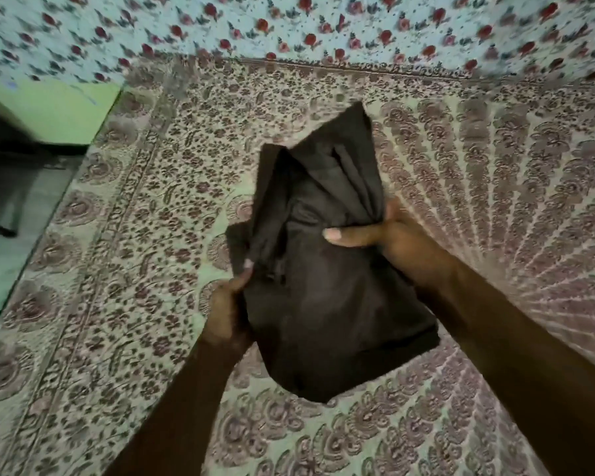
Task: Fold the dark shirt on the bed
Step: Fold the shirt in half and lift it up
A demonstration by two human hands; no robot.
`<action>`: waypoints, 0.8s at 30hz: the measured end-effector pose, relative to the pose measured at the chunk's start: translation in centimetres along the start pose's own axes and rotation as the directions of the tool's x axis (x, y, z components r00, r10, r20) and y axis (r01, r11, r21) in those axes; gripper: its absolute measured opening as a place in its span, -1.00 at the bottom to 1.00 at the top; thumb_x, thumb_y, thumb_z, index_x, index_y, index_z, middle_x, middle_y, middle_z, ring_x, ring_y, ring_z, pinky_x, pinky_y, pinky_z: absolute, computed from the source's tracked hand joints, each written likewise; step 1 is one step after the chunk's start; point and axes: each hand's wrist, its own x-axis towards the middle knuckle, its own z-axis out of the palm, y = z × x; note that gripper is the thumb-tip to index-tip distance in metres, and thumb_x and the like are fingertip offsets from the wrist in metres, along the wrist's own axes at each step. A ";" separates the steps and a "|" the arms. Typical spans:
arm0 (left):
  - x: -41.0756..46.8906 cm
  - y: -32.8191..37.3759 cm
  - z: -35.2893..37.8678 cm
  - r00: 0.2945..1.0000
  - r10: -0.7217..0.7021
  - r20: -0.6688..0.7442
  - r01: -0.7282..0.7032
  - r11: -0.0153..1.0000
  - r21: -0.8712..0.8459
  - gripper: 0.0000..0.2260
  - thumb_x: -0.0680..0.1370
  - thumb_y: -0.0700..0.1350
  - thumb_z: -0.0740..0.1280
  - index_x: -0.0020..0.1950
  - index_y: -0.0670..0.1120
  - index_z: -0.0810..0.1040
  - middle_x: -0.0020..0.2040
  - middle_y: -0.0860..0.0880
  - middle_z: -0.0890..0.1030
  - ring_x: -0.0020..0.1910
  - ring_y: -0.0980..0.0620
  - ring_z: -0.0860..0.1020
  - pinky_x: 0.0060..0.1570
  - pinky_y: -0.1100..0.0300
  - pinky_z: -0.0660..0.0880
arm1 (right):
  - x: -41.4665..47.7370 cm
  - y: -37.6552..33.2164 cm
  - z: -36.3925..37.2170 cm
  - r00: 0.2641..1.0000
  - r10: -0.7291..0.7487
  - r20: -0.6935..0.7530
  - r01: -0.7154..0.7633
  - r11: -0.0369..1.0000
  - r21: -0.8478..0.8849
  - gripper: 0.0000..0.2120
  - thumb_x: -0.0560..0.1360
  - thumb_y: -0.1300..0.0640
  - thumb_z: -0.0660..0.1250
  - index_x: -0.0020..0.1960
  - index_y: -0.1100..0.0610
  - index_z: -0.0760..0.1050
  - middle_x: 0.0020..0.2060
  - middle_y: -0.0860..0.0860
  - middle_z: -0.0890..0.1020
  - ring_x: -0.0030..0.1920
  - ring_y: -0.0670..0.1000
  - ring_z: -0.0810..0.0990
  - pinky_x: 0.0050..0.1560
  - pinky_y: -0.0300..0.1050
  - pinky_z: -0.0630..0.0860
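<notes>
The dark shirt (323,297) is bunched into a compact bundle and held above the patterned bed cover (124,269), near the middle of the view. My left hand (229,310) grips its left edge with the thumb pressed on the cloth. My right hand (385,235) clamps the upper right side, thumb lying across the front. Loose folds of the shirt stick up beyond both hands, and its lower end hangs down toward me. The fingers behind the fabric are hidden.
The bed's left edge (42,242) runs diagonally, with grey floor (11,269) and a green wall (55,111) beyond it. A floral cloth with red roses (289,25) lies across the far end of the bed.
</notes>
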 end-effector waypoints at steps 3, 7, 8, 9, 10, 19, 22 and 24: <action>-3.7 3.9 -6.6 0.998 0.000 -0.070 0.019 0.962 0.271 -0.74 0.39 -0.05 0.53 0.04 -0.10 0.78 0.07 -0.17 0.75 0.00 -0.13 0.75 -0.14 0.11 0.67 | -0.3 2.5 6.1 0.997 0.062 -0.042 -0.062 0.998 -0.004 -0.61 0.44 0.43 0.45 0.17 0.08 0.71 0.17 0.16 0.71 0.16 0.23 0.71 0.07 0.07 0.68; -7.9 9.8 -15.1 0.976 0.183 -0.118 -0.094 0.845 0.527 -0.74 0.28 0.05 0.65 -0.09 0.01 0.78 -0.10 -0.02 0.78 -0.16 0.06 0.73 -0.06 0.15 0.56 | -0.1 6.4 13.6 0.979 0.159 -0.124 -0.167 0.984 -0.057 -0.62 0.41 0.38 0.49 0.10 -0.01 0.75 0.12 0.10 0.74 0.10 0.17 0.74 -0.03 -0.05 0.69; -8.6 11.2 -17.3 0.957 0.258 -0.133 -0.128 0.787 0.603 -0.80 0.34 0.05 0.60 -0.10 0.01 0.76 -0.14 0.07 0.77 -0.18 0.15 0.71 -0.07 0.18 0.54 | 0.1 7.5 15.1 0.974 0.182 -0.136 -0.190 0.980 -0.054 -0.63 0.41 0.37 0.50 0.12 0.01 0.74 0.12 0.10 0.74 0.09 0.16 0.74 -0.03 -0.05 0.70; -9.1 12.6 -19.2 0.935 0.331 -0.124 -0.164 0.717 0.677 -0.86 0.41 0.04 0.54 -0.09 0.04 0.73 -0.17 0.15 0.75 -0.18 0.26 0.68 -0.09 0.21 0.52 | 0.4 8.6 16.4 0.968 0.199 -0.151 -0.208 0.977 -0.049 -0.63 0.41 0.35 0.51 0.16 0.04 0.72 0.12 0.11 0.74 0.08 0.16 0.74 -0.02 -0.02 0.71; -9.7 14.0 -21.0 0.917 0.385 -0.103 -0.192 0.653 0.732 -0.92 0.46 0.02 0.50 -0.07 0.09 0.69 -0.18 0.22 0.73 -0.18 0.35 0.64 -0.10 0.25 0.52 | 0.7 9.9 17.7 0.960 0.221 -0.170 -0.230 0.972 -0.038 -0.63 0.42 0.34 0.51 0.18 0.07 0.71 0.13 0.13 0.74 0.08 0.18 0.74 0.00 0.02 0.71; -9.8 18.3 -32.8 0.889 0.418 -0.189 0.038 0.342 0.939 -0.70 0.63 0.08 0.38 0.17 -0.13 0.66 0.00 -0.14 0.70 0.03 -0.13 0.64 -0.04 0.10 0.50 | 1.9 24.4 23.7 0.828 0.433 -0.356 -0.415 0.900 0.132 -0.72 0.44 0.33 0.53 0.12 0.12 0.73 0.06 0.13 0.76 0.01 0.18 0.76 -0.14 -0.01 0.71; -9.8 16.8 -35.0 0.914 0.308 -0.264 0.140 0.372 0.918 -0.60 0.61 0.15 0.39 0.30 -0.09 0.60 0.21 -0.14 0.68 0.21 -0.17 0.62 0.18 0.04 0.51 | 0.5 28.1 24.1 0.759 0.488 -0.431 -0.480 0.867 0.137 -0.72 0.43 0.28 0.56 0.12 0.08 0.72 0.07 0.11 0.76 0.03 0.18 0.75 0.00 0.10 0.68; -11.3 15.9 -35.9 0.916 0.270 -0.297 0.141 0.477 0.867 -0.46 0.51 0.26 0.45 0.36 -0.05 0.58 0.28 -0.10 0.66 0.26 -0.17 0.61 0.32 -0.11 0.51 | -1.0 29.4 24.1 0.709 0.509 -0.488 -0.486 0.854 0.184 -0.65 0.38 0.17 0.60 0.16 0.07 0.70 0.09 0.09 0.75 0.07 0.19 0.74 0.12 0.21 0.65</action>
